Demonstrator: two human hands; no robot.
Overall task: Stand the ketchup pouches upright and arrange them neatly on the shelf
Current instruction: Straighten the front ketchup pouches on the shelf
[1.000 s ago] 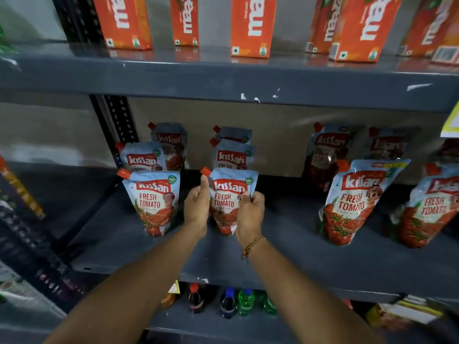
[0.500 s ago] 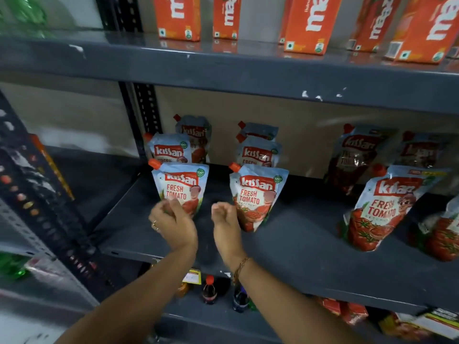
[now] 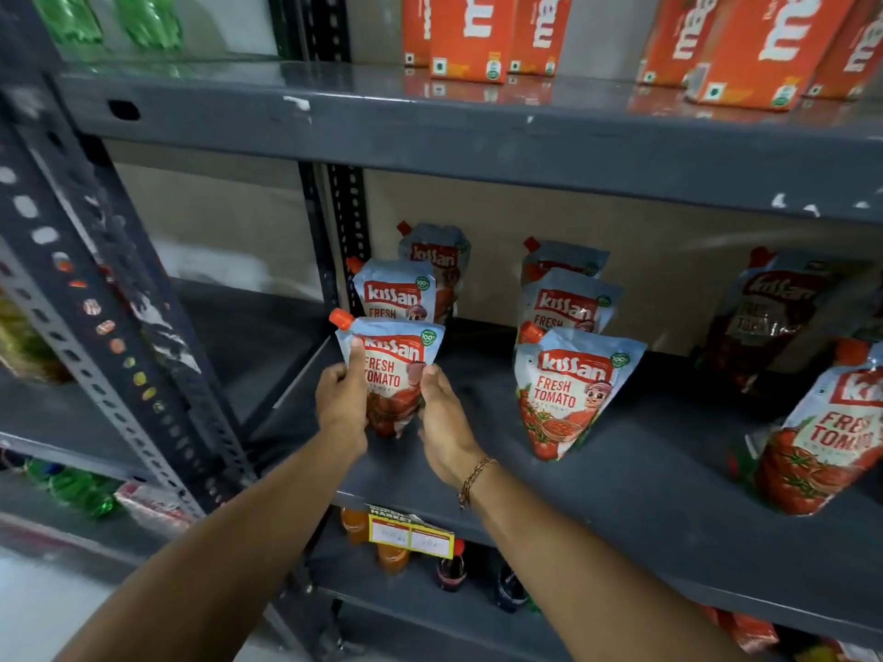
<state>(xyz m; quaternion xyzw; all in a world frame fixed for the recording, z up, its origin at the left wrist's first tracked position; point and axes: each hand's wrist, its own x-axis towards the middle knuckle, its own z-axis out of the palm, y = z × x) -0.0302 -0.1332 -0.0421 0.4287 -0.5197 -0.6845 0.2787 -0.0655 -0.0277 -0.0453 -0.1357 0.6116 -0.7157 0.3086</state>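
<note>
both bare forearms reach up from the bottom of the frame toward its centre. the left hand (image 3: 340,398) is curled, thumb pointing straight up, the other fingers folded in. the right hand (image 3: 442,418) sits just beside it, back toward the camera, thumb raised, a thin chain bracelet (image 3: 474,479) at its wrist.
</note>
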